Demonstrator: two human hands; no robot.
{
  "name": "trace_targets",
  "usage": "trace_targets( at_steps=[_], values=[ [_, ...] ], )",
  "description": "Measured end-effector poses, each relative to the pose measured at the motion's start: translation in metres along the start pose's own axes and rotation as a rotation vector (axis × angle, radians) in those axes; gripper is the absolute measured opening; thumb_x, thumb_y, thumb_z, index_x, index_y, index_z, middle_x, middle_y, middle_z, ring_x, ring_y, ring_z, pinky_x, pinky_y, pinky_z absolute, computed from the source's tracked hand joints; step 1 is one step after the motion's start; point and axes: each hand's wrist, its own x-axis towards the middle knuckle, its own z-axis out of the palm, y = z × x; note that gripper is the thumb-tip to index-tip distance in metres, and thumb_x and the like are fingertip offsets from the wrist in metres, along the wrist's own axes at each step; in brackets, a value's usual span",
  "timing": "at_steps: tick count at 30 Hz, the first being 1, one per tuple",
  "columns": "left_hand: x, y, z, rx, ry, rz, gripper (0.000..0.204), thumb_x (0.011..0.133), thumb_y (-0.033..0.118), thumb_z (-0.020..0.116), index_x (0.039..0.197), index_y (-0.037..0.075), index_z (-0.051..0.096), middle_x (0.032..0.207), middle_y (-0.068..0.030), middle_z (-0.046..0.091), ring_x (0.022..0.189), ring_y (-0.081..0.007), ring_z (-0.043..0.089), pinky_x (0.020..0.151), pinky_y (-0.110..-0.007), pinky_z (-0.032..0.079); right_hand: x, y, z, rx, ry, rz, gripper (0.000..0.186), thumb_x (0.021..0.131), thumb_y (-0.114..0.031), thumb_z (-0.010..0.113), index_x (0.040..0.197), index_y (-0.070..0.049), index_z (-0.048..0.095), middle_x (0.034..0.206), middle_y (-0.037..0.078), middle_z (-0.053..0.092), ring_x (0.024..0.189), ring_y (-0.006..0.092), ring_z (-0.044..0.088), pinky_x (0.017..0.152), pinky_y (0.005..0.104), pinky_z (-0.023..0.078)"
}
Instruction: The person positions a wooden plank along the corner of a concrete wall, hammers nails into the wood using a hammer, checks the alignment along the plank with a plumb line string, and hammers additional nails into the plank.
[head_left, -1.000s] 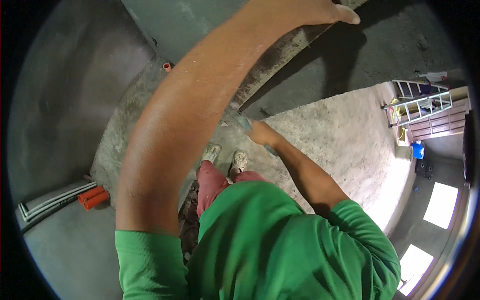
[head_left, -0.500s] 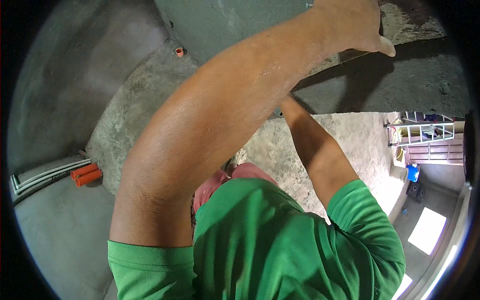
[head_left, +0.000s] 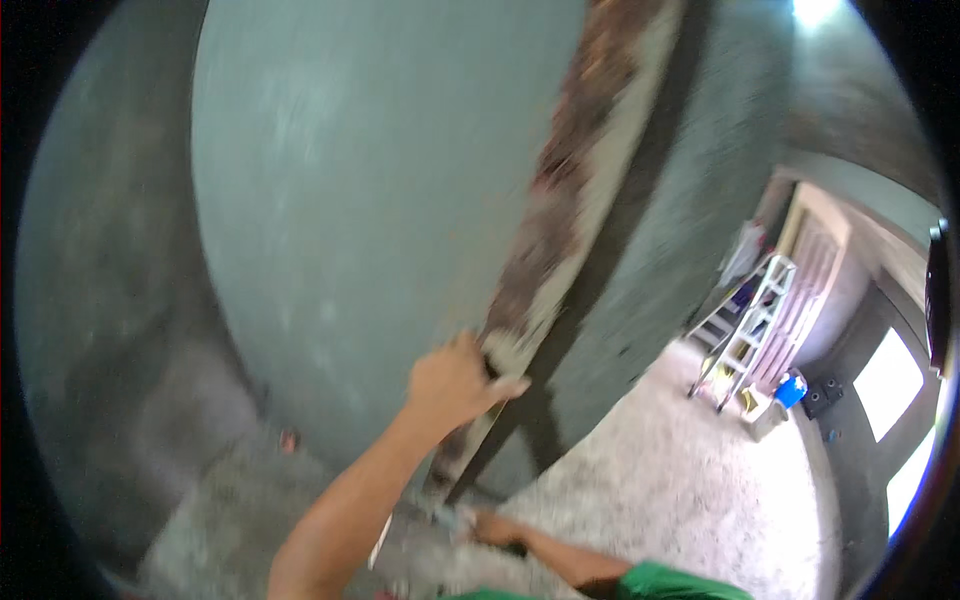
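A long wooden board point(head_left: 540, 235), stained reddish brown and crusted with pale cement, runs up the corner edge of the grey plastered wall point(head_left: 350, 200). My left hand point(head_left: 455, 380) grips the board low in its length, thumb over the edge. Beneath it, my right hand point(head_left: 490, 525) is closed around a grey-blue flat tool point(head_left: 448, 515) near the board’s foot; the tool is blurred, so I cannot make out its exact shape. The darker plastered face point(head_left: 680, 230) beside the board carries a shadow strip.
An aluminium ladder point(head_left: 750, 330) stands at the right by a pale door point(head_left: 805, 290), with a blue bucket point(head_left: 790, 392) and a grey bucket point(head_left: 768, 425) near it. A small orange pipe end point(head_left: 289, 440) shows low on the left. Bright windows point(head_left: 885, 385) line the far right wall.
My view has swung upward, showing much more wall and board. My left forearm, which filled the middle, now sits lower and smaller. The white and orange pipes at the lower left are out of view.
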Motion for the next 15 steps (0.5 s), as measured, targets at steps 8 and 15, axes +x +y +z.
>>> trace_targets(
  at_steps=[8,15],
  values=[
    [-0.001,0.026,-0.101,-0.456,0.530,0.117,0.108,0.067,0.071,0.084,0.133,-0.009,0.051,0.116,-0.0234,0.065,0.103,-0.0393,0.067,0.086,-0.049,0.055,-0.301,-0.019,-0.028,0.485,0.608,-0.001,0.066,0.088,-0.038,0.071,0.139,-0.001,0.055,0.101,0.011,0.070,0.090,0.0217,0.065,0.085,0.0416,0.051],
    [0.040,0.090,-0.070,-0.156,0.968,0.227,0.098,0.073,0.057,0.086,0.138,-0.004,0.046,0.126,-0.0210,0.055,0.115,-0.0366,0.057,0.095,-0.050,0.049,-0.364,-0.125,-0.152,0.503,1.406,-0.439,0.038,0.101,-0.039,0.061,0.108,-0.002,0.059,0.070,0.004,0.060,0.053,0.0125,0.057,0.046,0.0287,0.046]
  ],
)
